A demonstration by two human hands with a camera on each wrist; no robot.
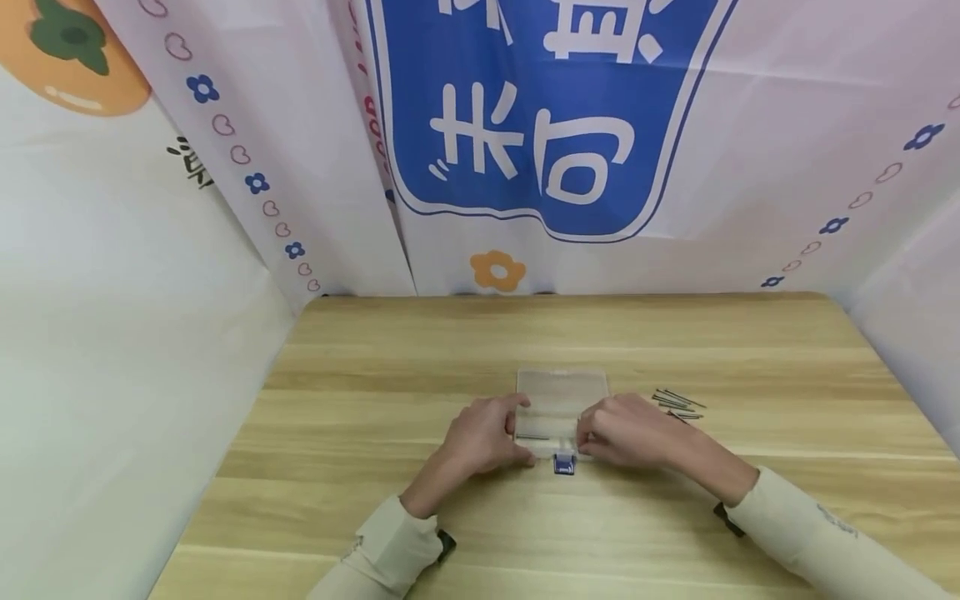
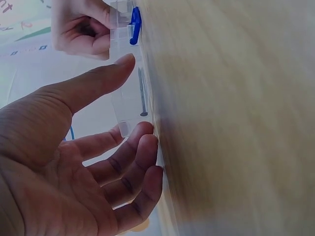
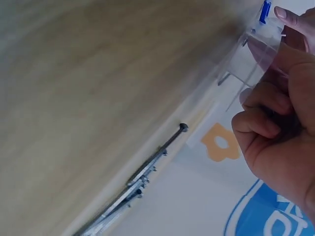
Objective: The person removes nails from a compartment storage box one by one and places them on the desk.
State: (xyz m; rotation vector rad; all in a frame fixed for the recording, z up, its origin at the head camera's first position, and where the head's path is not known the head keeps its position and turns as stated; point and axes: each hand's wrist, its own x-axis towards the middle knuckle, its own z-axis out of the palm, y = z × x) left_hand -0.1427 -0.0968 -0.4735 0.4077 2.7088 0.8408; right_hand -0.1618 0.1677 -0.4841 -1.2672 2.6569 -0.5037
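Note:
A clear plastic box [image 1: 561, 408] with a blue latch [image 1: 564, 464] lies on the table, its transparent lid folded back. A dark nail [image 1: 532, 437] lies inside, near the front left. My left hand [image 1: 491, 433] holds the box's left end, thumb at the front and fingers around the side. At the right end, my right hand [image 1: 622, 429] has its fingers curled in against the wall. Through the plastic, part of that hand [image 3: 290, 108] shows in the right wrist view. Whether a nail is also between those fingertips I cannot tell.
Several loose nails [image 1: 677, 402] lie in a small pile on the wooden table [image 1: 375, 358], just right of the box and beyond my right wrist. Printed cloth [image 1: 465, 167] hangs behind the table's back edge.

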